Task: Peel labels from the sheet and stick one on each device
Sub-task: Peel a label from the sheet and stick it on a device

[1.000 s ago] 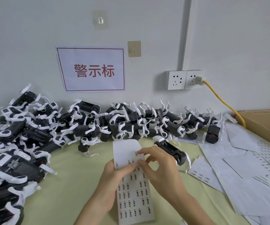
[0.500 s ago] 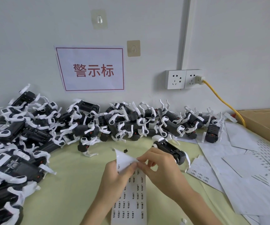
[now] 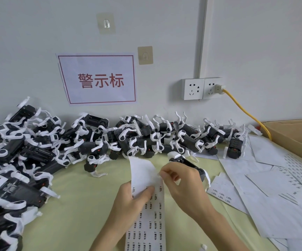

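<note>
A long white label sheet with rows of small printed labels lies over the yellow-green table, its blank upper end curled up. My left hand holds the sheet from the left, thumb pressed on its face. My right hand pinches at the sheet's right edge with thumb and forefinger; whether a label is between them is too small to tell. One black device with white straps lies just behind my right hand. Several more such devices are heaped along the wall and down the left side.
Used backing sheets are spread over the right of the table. An open cardboard box stands at the far right. A yellow cable runs from the wall socket down to the box. A red-lettered sign hangs on the wall.
The sheet's upper end folded down half a second ago and has now sprung back up, curled. My right hand's pinch shifted from the sheet's middle to its right edge.
</note>
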`<state>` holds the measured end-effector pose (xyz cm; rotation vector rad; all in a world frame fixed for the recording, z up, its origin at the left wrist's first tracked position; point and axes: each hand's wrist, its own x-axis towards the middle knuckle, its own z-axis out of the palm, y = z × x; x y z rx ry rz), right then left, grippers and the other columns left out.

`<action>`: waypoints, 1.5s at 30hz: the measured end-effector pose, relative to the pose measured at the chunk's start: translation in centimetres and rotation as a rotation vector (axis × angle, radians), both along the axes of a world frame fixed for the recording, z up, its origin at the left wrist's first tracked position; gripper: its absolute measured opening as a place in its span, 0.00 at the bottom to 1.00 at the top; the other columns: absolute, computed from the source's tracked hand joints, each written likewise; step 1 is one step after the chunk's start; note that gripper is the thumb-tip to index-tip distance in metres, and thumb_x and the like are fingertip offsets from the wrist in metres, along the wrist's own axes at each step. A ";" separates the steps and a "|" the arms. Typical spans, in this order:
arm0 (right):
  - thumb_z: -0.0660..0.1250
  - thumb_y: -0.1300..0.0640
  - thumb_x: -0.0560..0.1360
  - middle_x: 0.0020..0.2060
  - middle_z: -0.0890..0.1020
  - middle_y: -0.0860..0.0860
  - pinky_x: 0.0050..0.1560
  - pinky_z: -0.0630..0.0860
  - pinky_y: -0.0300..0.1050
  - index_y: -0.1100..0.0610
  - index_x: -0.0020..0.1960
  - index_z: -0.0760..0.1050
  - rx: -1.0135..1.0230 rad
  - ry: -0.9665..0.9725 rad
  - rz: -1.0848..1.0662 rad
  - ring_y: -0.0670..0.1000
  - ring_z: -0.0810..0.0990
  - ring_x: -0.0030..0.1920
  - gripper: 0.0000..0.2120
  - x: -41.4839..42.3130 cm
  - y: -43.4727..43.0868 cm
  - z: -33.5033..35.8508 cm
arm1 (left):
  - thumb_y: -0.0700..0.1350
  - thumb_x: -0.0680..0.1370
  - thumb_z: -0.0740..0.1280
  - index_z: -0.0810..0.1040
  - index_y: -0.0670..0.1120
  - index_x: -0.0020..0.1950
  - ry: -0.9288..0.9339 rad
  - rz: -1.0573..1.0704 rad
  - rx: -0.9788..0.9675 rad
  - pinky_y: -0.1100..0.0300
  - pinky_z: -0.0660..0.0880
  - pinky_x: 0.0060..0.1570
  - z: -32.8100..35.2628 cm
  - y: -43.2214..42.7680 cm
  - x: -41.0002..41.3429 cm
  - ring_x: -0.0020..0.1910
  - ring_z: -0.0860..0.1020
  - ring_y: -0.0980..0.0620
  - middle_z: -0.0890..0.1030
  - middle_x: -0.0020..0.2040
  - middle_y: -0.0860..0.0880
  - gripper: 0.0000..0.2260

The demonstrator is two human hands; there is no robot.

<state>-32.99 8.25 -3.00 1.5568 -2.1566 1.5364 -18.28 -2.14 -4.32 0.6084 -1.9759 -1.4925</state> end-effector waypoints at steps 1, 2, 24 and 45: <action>0.71 0.61 0.77 0.37 0.81 0.41 0.42 0.74 0.34 0.49 0.42 0.81 -0.036 -0.018 -0.028 0.47 0.79 0.41 0.09 -0.1 0.0 0.0 | 0.53 0.74 0.71 0.85 0.56 0.51 -0.014 0.012 0.015 0.63 0.80 0.44 -0.1 -0.1 0.0 0.45 0.86 0.51 0.88 0.45 0.50 0.08; 0.72 0.62 0.77 0.37 0.82 0.39 0.41 0.73 0.31 0.49 0.42 0.81 -0.066 -0.037 -0.051 0.46 0.80 0.40 0.09 -0.2 0.1 0.1 | 0.52 0.75 0.72 0.84 0.56 0.54 -0.029 0.045 0.025 0.61 0.80 0.47 -0.3 -0.4 -0.1 0.48 0.86 0.51 0.87 0.48 0.52 0.09; 0.75 0.60 0.76 0.44 0.86 0.36 0.47 0.77 0.35 0.40 0.53 0.83 -0.127 -0.163 0.092 0.45 0.85 0.48 0.14 1.4 0.1 0.3 | 0.44 0.80 0.69 0.88 0.52 0.49 0.077 0.019 0.258 0.59 0.75 0.46 1.1 0.0 -0.1 0.42 0.82 0.53 0.86 0.45 0.48 0.07; 0.76 0.57 0.74 0.36 0.83 0.38 0.44 0.73 0.32 0.47 0.47 0.85 0.069 -0.042 0.007 0.42 0.81 0.42 0.05 1.8 -0.1 -0.2 | 0.47 0.79 0.68 0.80 0.55 0.45 0.091 0.150 -0.286 0.62 0.76 0.38 -0.3 0.2 -0.4 0.37 0.80 0.51 0.81 0.36 0.52 0.04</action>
